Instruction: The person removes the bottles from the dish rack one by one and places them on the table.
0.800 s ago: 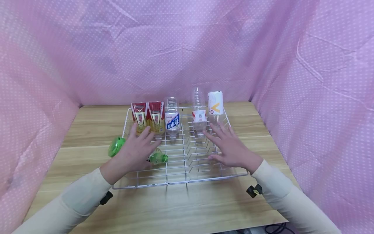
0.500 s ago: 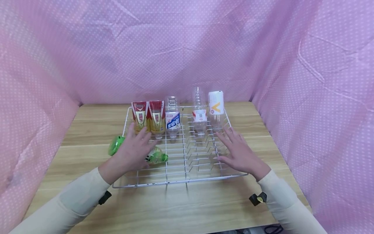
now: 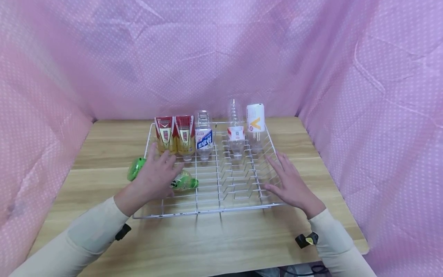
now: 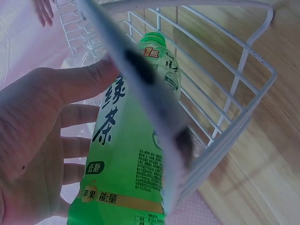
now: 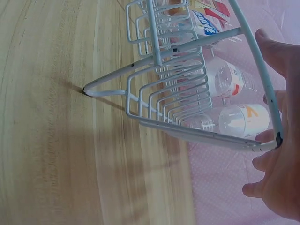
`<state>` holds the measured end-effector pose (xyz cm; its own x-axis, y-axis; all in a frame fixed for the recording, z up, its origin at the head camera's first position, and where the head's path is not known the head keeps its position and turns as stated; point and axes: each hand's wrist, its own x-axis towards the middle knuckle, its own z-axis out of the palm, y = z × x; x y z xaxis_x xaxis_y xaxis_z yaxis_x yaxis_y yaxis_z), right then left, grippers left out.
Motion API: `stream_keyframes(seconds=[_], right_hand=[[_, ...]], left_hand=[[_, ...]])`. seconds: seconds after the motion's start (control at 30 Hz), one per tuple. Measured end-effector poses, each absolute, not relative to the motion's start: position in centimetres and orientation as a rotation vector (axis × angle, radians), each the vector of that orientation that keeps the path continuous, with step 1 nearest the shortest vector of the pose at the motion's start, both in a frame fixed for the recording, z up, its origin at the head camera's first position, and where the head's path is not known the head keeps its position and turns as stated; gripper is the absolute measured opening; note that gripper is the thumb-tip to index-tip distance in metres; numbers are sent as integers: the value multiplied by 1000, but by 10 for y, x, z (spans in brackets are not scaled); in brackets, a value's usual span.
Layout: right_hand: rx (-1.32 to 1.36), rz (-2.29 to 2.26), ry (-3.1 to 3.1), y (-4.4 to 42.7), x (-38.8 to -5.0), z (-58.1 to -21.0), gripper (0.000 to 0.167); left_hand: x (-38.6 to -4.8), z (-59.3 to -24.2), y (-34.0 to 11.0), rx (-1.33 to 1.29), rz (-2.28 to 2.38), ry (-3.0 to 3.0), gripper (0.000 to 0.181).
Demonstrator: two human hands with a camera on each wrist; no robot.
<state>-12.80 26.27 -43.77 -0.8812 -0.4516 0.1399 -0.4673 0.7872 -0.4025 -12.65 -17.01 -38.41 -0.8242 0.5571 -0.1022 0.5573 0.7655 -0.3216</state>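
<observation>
Crosswise under the left hand (image 3: pixel 154 177) lies a green-tea bottle (image 3: pixel 185 181) on its side, its base out to the left of that hand and its green cap pointing over toward the right hand (image 3: pixel 294 186). The left hand is spread wide above it, fingers fairly straight rather than wrapped around; whether the palm touches the bottle I cannot tell. The right hand is wide too, holding nothing, just beside the side of a white wire rack (image 3: pixel 238 209); contact with the wires is unclear.

The rack spans the space between both hands. Beyond the left hand, two red-and-gold bottles (image 3: pixel 175 134) stand neck down side by side, with a clear bottle with a blue-and-white label (image 3: pixel 204 139) just right of them. Beyond the right hand and a little to its left are a clear bottle with a red-and-white label (image 3: pixel 236 134) and a white-labelled bottle with a yellow V (image 3: pixel 255 118).

Below both hands spreads a wood-grain desk (image 3: pixel 221 242); pink dotted cloth (image 3: pixel 221 57) hangs beyond them and on either side.
</observation>
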Motion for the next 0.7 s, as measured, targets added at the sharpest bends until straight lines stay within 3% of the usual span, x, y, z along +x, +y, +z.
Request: stream_keyframes(seconds=[0.7], right_hand=[[655, 912, -2985, 273, -122, -449, 99]], left_hand=[[-126, -389, -173, 903, -514, 2944, 94]])
